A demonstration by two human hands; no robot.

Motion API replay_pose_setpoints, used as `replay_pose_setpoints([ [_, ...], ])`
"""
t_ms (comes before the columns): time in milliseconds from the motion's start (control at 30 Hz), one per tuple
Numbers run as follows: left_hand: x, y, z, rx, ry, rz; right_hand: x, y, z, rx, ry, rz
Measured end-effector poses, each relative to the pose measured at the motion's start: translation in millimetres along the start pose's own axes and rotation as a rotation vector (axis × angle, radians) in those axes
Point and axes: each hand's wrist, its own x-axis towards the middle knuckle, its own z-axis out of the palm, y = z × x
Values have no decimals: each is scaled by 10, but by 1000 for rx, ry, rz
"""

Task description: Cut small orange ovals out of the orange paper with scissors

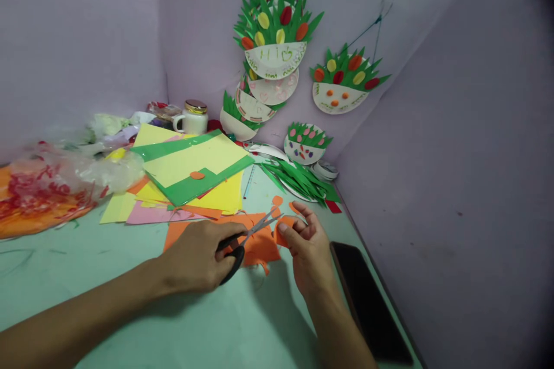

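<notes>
My left hand (197,256) is closed round the black handles of a pair of scissors (246,239), whose blades point right and slightly up. My right hand (309,248) pinches a small piece of orange paper (283,230) at the blade tips. Under both hands lies a larger orange sheet (259,248) with cut edges, flat on the pale green table (130,294). Small orange cut-outs (277,202) lie just beyond the scissors.
A stack of green, yellow, pink and orange sheets (190,170) lies behind my hands. Green paper leaves (303,181) sit on a plate at right. A black phone (367,300) lies by the right wall. Plastic bags (56,184), a white jar (193,118) and hanging paper-plate crafts (277,40) fill the back.
</notes>
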Motion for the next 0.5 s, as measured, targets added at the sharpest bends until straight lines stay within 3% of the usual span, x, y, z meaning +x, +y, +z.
replay_pose_setpoints([
  [500,-17,2,11,28,-46,43,-36,42,38,-56,-78,10],
])
